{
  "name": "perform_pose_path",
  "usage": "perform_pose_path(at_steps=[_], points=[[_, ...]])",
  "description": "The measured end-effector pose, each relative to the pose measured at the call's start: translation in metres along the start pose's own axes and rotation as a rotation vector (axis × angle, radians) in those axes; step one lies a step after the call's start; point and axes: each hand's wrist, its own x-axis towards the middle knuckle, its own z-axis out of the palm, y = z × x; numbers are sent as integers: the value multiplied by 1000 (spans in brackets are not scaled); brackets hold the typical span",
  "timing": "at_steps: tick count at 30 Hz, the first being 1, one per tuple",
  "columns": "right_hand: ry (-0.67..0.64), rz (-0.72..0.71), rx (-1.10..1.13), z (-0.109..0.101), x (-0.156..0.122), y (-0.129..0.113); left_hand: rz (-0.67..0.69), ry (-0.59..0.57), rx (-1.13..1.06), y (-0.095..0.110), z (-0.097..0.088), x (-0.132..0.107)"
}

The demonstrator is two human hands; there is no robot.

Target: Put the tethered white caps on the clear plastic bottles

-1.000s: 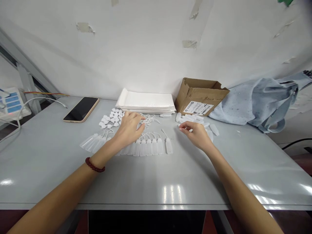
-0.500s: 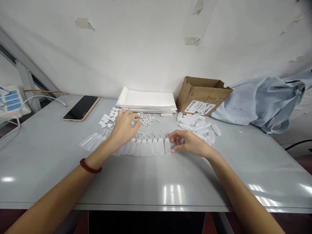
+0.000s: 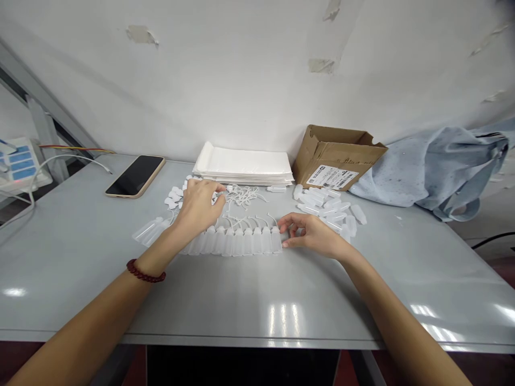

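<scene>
Head camera gives me the grey table (image 3: 80,268) from above. My left hand (image 3: 197,209) is curled over the near edge of a tangle of white cords (image 3: 243,197), with its fingertips (image 3: 220,199) pressed together. The hand blocks my view, so I cannot tell whether that grip is clenched on anything. My right hand (image 3: 311,233) is released, its grip loosely open, with the fingers just touching the end of a tight row of translucent plastic bottles (image 3: 237,242). These lie side by side on the table, directly between both hands, with thin cords curving from their necks. Loose bottles (image 3: 325,209) lie heaped just beyond my right hand, and small white caps (image 3: 174,197) are scattered beyond my left. Further back sit a stack of white mailers (image 3: 243,166), an open cardboard box (image 3: 336,158), a smartphone (image 3: 135,176) and a pale blue cloth bag (image 3: 426,174).
</scene>
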Motion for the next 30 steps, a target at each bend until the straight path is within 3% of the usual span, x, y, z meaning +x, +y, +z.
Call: perform_pose_path(at_steps=[5,15,18,24,30], points=[[10,14,-6,-2,-1,-1,17,-50,71,-6,5,1],[54,-6,-28,-10,-4,-3,224,-46,39,-8,19,1],[159,-11,-75,-15,-4,0,264,-46,54,-6,21,2],[535,6,-385,-24,-2,8,310,-70,95,-6,26,9],[538,54,-657,-31,-3,17,283,-88,61,-7,28,13]])
